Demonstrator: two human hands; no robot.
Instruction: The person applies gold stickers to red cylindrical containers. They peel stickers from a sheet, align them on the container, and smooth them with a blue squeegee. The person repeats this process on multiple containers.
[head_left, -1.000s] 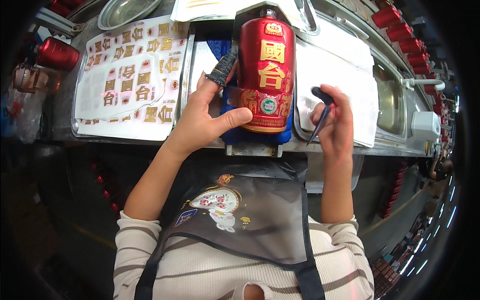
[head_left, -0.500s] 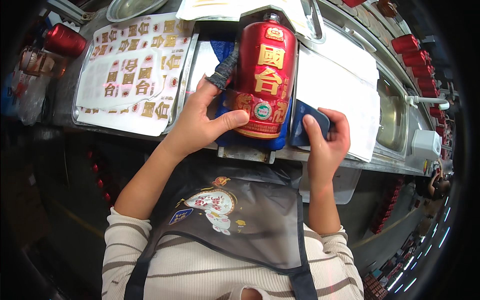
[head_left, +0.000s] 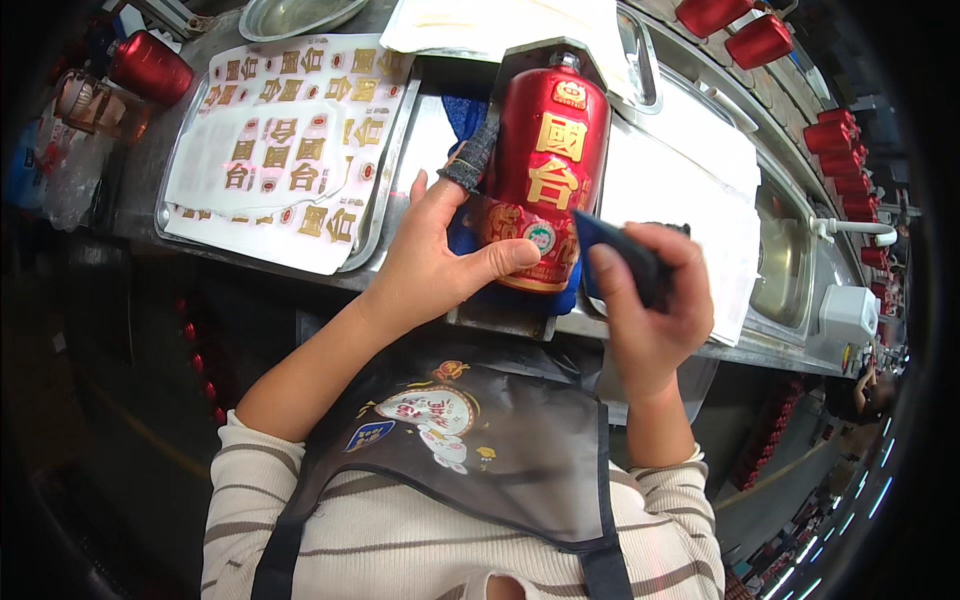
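A glossy red bottle (head_left: 545, 110) with raised gold characters lies face up on a blue cloth (head_left: 464, 116) in a metal holder at the bench edge. My left hand (head_left: 425, 245) grips its lower left side, thumb pressed on the patterned band near the base. A dark grey sleeve (head_left: 474, 158) covers one finger, which lies along the bottle's side. Pinched in my right hand (head_left: 670, 325) is a dark blue flat scraper (head_left: 622, 255), blurred by motion. Its tip is at the bottle's lower right edge; whether it touches, I cannot tell.
To the left, a metal tray (head_left: 378, 225) bears sheets of gold-character decals (head_left: 290, 150). White paper (head_left: 690, 180) covers the bench to the right, before a sink (head_left: 785, 250) with a white tap (head_left: 850, 230). Another red bottle (head_left: 150, 68) is at the far left.
My right hand has raised the scraper off the bench's right side and tilted it toward the bottle's lower right. The left hand keeps its grip. The whole view has shifted slightly.
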